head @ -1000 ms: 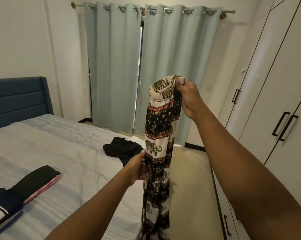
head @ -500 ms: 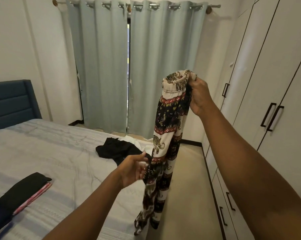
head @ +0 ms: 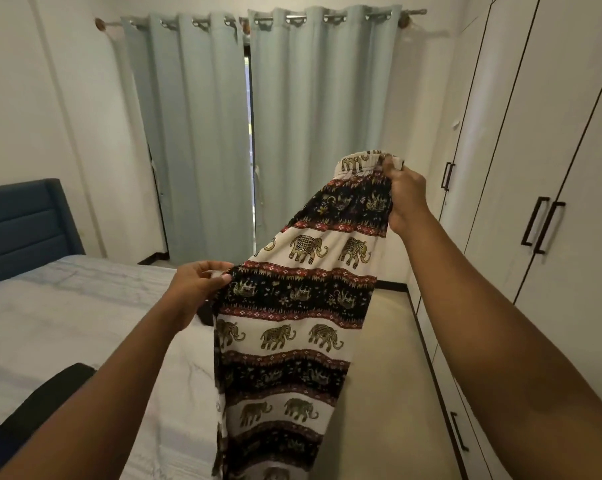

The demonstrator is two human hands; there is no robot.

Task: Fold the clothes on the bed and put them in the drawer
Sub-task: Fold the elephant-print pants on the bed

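A: Item: elephant-print trousers [head: 303, 306]. Loc.?
B: Held up in air beside bed [head: 67, 306]. Waistband pinched by R hand [head: 405, 199], side edge pinched by L hand [head: 199, 289]. Legs to be aligned and pulled taut before 1st fold.

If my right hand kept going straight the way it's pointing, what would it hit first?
Probably the pale curtain. The right hand, gripping the elephant-print trousers by the waistband, points forward and up-left toward it; nothing else shows between, though depth is unclear.
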